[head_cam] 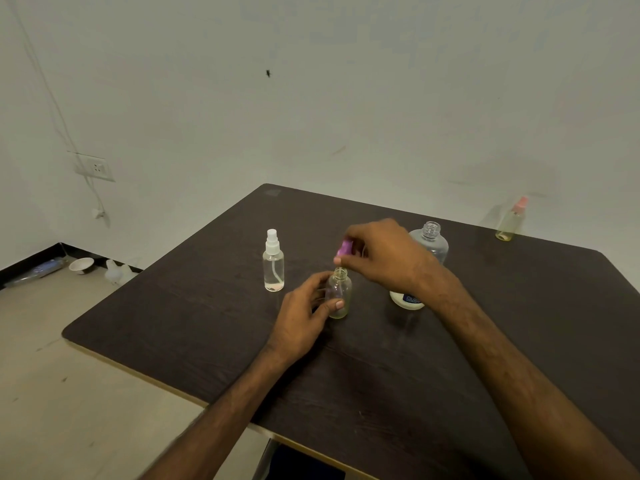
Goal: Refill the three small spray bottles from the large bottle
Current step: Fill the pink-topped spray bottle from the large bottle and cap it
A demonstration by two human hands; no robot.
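A big dark brown table fills most of the view, with a pale wall behind it. The large bottle stands on the table with its top off, and the right wrist hides part of it. The left hand curls its fingers and thumb around a small bottle with an open neck, which stands near the middle of the table, just left of the large bottle. The right hand is right above it and pinches a purple spray top in its fingertips. The thin tube of the top dips into the small bottle's neck. A small spray bottle with a white top stands upright on the left, near the held one but not touching it. A small spray bottle with a pink top stands well apart, at the far right edge. A wall plug is on the left wall, and a little white bowl sits on the floor.
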